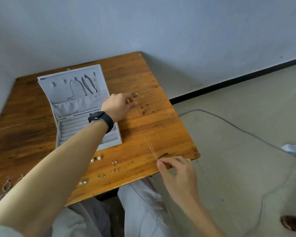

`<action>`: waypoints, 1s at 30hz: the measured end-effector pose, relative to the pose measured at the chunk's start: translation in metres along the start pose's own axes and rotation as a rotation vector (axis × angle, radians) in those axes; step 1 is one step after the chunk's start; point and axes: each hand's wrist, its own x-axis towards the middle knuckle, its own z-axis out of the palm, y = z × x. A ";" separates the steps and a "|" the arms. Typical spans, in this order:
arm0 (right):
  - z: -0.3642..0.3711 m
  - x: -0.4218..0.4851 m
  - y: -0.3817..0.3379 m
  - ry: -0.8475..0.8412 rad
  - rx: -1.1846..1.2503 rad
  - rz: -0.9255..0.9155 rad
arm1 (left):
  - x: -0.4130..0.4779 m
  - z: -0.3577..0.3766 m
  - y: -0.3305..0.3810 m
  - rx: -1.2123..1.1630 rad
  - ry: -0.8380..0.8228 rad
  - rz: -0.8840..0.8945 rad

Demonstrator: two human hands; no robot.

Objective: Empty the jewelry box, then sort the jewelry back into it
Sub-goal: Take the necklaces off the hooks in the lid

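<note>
- Jewelry box (70, 106) stands open on the far left part of the bench (169, 130), its lid propped up toward the wall. Its ring rolls (72, 127) show bare where the arm does not cover them.
- Several necklaces (88, 85) hang from hooks inside the lid, their ends tucked into the fabric pocket below. We judge that sorting is under way, with the chains going back first.
- A thin chain (148, 146) runs taut across the bench, just right of the box. We read the stretch as a way to keep it untangled and straight before it is hung.
- Our left hand (118, 105) reaches across the box with its fingertips bunched in a pinch at the chain's far end. The chain is too fine to see at the fingers themselves. A dark watch (101, 119) sits on that wrist.
- Our right hand (176, 171) pinches the near end between thumb and forefinger at the bench's front edge, the other fingers loosely curled.
- Pearl studs (96, 159) and small studs (114, 161) lie in pairs in front of the box, apparently matched up for the tray.
- Drop earrings (7, 185) lie at the near left, well apart from the studs.
- A grey cable (229, 124) trails over the floor to the right.
</note>
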 end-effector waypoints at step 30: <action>0.030 -0.003 0.035 0.264 -0.157 -0.338 | 0.020 0.037 -0.008 0.040 -0.021 0.113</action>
